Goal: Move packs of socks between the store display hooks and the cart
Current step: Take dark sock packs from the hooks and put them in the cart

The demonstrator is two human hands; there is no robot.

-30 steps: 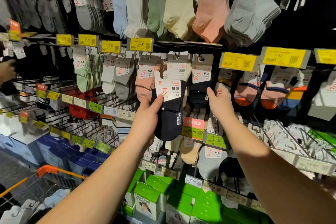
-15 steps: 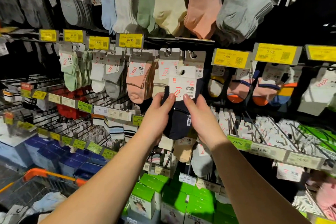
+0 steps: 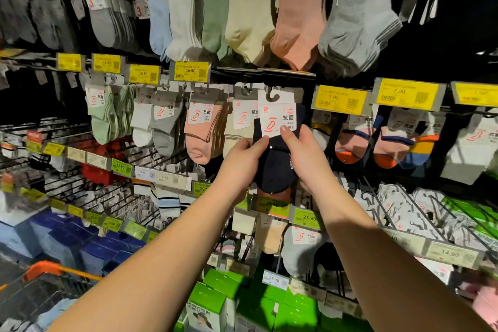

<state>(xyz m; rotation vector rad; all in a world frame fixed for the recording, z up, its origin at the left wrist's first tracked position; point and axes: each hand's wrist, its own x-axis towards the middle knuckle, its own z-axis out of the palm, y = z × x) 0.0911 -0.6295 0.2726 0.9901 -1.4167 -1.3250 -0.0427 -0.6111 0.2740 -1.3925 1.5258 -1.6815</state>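
A wall of display hooks [image 3: 167,159] carries rows of hanging socks above yellow price tags [image 3: 190,71]. The cart [image 3: 40,291] sits at lower left, with an orange rim. The dark navy sock pack [image 3: 273,167] is raised before the middle row, beside pink socks [image 3: 200,137]. The left hand [image 3: 239,164] and right hand [image 3: 307,159] both pinch it, thumbs on its white card
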